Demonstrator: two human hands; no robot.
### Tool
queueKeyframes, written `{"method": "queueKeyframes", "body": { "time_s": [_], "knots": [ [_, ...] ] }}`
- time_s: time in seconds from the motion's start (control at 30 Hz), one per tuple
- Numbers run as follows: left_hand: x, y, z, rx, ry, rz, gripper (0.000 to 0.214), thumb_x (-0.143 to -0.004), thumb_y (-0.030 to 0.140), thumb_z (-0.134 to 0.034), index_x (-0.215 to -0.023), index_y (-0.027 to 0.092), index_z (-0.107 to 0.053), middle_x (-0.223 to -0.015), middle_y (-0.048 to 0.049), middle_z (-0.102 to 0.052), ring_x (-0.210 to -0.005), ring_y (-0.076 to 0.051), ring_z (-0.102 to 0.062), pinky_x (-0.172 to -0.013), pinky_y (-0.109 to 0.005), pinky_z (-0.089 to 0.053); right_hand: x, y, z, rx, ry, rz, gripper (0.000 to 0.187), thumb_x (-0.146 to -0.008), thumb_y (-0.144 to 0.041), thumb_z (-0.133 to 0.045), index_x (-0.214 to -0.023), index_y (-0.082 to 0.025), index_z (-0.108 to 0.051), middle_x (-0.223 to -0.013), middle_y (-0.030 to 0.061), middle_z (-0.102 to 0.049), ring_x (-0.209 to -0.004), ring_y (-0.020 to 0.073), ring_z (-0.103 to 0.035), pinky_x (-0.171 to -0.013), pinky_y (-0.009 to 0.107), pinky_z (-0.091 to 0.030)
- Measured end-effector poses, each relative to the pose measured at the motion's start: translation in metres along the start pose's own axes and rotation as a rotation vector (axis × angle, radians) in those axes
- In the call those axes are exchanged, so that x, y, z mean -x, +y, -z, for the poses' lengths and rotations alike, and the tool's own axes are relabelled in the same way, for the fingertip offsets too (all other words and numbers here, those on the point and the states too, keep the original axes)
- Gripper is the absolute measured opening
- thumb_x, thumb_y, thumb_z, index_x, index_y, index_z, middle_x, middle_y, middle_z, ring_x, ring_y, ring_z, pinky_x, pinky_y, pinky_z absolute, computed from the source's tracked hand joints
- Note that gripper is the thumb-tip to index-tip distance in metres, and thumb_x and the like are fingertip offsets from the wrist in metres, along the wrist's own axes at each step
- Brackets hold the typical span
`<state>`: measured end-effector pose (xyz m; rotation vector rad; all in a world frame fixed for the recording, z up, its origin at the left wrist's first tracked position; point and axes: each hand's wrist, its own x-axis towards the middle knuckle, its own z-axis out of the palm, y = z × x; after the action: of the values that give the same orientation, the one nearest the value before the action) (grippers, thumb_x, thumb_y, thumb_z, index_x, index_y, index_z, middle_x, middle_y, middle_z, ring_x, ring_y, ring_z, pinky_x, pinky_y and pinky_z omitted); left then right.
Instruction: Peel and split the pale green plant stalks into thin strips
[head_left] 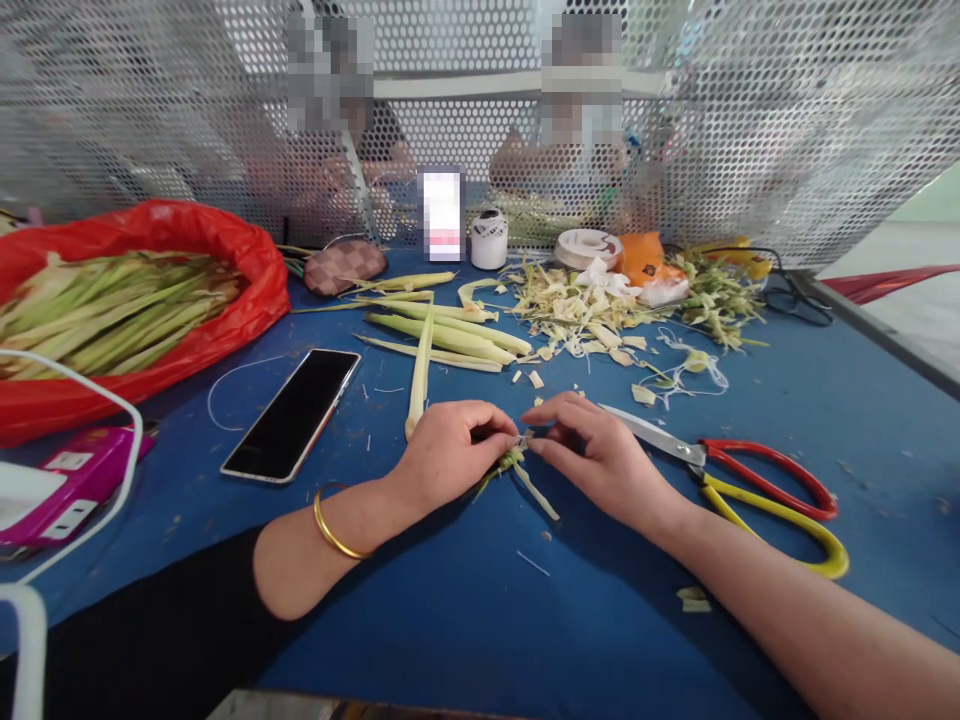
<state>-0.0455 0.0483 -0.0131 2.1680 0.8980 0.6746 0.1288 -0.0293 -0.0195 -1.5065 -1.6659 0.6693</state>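
My left hand (457, 450) pinches a small bundle of leaf strips (513, 458) between thumb and fingers, low over the blue table. A pale strip end sticks out of it toward me. Close against its other side is my right hand (589, 445), thumb and forefinger brought together at the bundle's tip; what exactly they pinch is too small to make out. Beside my right hand lie scissors (694, 455) with one red and one yellow handle, partly behind that hand. Several long pale-green leaves (450, 338) rest beyond my left hand, one pointing down to it.
A red bag (262, 270) full of leaves stands at left, near a black-screened phone (294, 415) and a magenta power strip (94, 470). At the back are a lit phone (442, 215), thread spool (489, 240), ribbon roll (589, 248), leaf scraps (555, 300) and a perforated metal screen (450, 130).
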Motion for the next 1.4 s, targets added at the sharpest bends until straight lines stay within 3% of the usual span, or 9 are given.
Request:
{"method": "queueKeyframes", "body": {
  "time_s": [0.17, 0.33, 0.7, 0.87, 0.97, 1.03, 1.1, 1.2, 1.4],
  "knots": [
    [0.0, 0.001, 0.002, 0.003, -0.047, 0.057, 0.007, -0.077, 0.019, -0.067, -0.074, 0.021, -0.073, -0.072, 0.0036, -0.073, -0.068, -0.012, -0.065, -0.061, -0.021, -0.046, -0.002, 0.0, 0.001, -0.005, -0.028, 0.093, 0.016, -0.087, -0.012, -0.053, -0.074, -0.018, -0.06, -0.08, 0.0031, -0.056, -0.074, 0.0146, -0.054, -0.066, 0.027, -0.043],
    [-0.002, 0.0, 0.005, -0.012, -0.05, 0.107, 0.009, -0.078, 0.021, -0.065, -0.074, 0.022, -0.073, -0.074, 0.004, -0.073, -0.069, -0.012, -0.065, -0.064, -0.021, -0.045, -0.003, 0.001, 0.005, -0.003, -0.054, 0.088, 0.019, -0.088, -0.009, -0.051, -0.072, -0.018, -0.054, -0.076, 0.0009, -0.053, -0.069, 0.0127, -0.052, -0.066, 0.026, -0.041],
    [-0.005, -0.001, 0.011, -0.34, -0.044, 0.147, 0.012, -0.078, 0.023, -0.06, -0.069, 0.021, -0.068, -0.075, 0.0008, -0.072, -0.072, -0.016, -0.062, -0.062, -0.027, -0.038, 0.003, -0.001, 0.019, 0.22, -0.364, 0.178, 0.024, -0.083, 0.001, -0.047, -0.07, -0.018, -0.053, -0.075, -0.0007, -0.05, -0.065, 0.0113, -0.047, -0.062, 0.025, -0.036],
    [-0.003, -0.002, 0.011, -0.35, -0.046, 0.114, 0.013, -0.079, 0.023, -0.058, -0.068, 0.021, -0.065, -0.077, 0.0001, -0.07, -0.074, -0.016, -0.061, -0.065, -0.027, -0.038, 0.001, -0.006, 0.015, 0.023, -0.255, 0.186, 0.021, -0.084, -0.003, -0.05, -0.071, -0.018, -0.056, -0.093, 0.004, -0.059, -0.081, 0.0131, -0.057, -0.073, 0.025, -0.042],
    [-0.002, -0.001, 0.013, -0.336, -0.056, 0.117, 0.014, -0.079, 0.019, -0.055, -0.068, 0.021, -0.062, -0.077, 0.0005, -0.069, -0.076, -0.017, -0.06, -0.067, -0.027, -0.037, 0.0, -0.01, 0.008, -0.181, -0.26, 0.173, 0.018, -0.085, -0.007, -0.053, -0.071, -0.018, -0.056, -0.104, 0.0067, -0.062, -0.092, 0.0153, -0.06, -0.08, 0.027, -0.043],
    [-0.002, -0.002, 0.013, -0.334, -0.052, 0.119, 0.013, -0.079, 0.019, -0.054, -0.069, 0.021, -0.061, -0.076, 0.0004, -0.067, -0.075, -0.017, -0.059, -0.066, -0.028, -0.037, -0.001, -0.01, 0.003, -0.34, -0.311, 0.106, 0.018, -0.088, -0.014, -0.052, -0.07, -0.018, -0.056, -0.098, 0.0074, -0.065, -0.095, 0.0176, -0.06, -0.081, 0.029, -0.045],
    [-0.003, -0.003, 0.014, -0.321, -0.056, 0.129, 0.012, -0.079, 0.021, -0.054, -0.068, 0.021, -0.059, -0.074, 0.0002, -0.066, -0.075, -0.017, -0.058, -0.066, -0.028, -0.036, -0.002, -0.008, -0.001, -0.44, -0.332, 0.025, 0.017, -0.089, -0.022, -0.053, -0.073, -0.018, -0.056, -0.088, 0.0056, -0.065, -0.082, 0.0164, -0.062, -0.075, 0.029, -0.046],
    [-0.005, -0.005, 0.013, -0.198, -0.053, 0.166, 0.01, -0.077, 0.023, -0.056, -0.067, 0.021, -0.058, -0.072, 0.0001, -0.064, -0.07, -0.017, -0.056, -0.063, -0.027, -0.036, -0.003, -0.004, -0.005, -0.427, -0.288, -0.024, 0.018, -0.089, -0.028, -0.055, -0.074, -0.018, -0.056, -0.073, 0.0011, -0.061, -0.067, 0.0141, -0.058, -0.068, 0.028, -0.045],
    [-0.006, -0.003, 0.013, 0.411, -0.146, 0.222, 0.022, -0.075, 0.032, -0.062, -0.063, 0.018, -0.05, -0.074, -0.0016, -0.062, -0.062, -0.013, -0.052, -0.06, -0.025, -0.04, -0.002, -0.004, -0.006, -0.331, -0.267, -0.02, 0.015, -0.088, -0.025, -0.054, -0.075, -0.018, -0.055, -0.07, 0.0003, -0.061, -0.07, 0.0145, -0.057, -0.068, 0.026, -0.043]
  ]
}}
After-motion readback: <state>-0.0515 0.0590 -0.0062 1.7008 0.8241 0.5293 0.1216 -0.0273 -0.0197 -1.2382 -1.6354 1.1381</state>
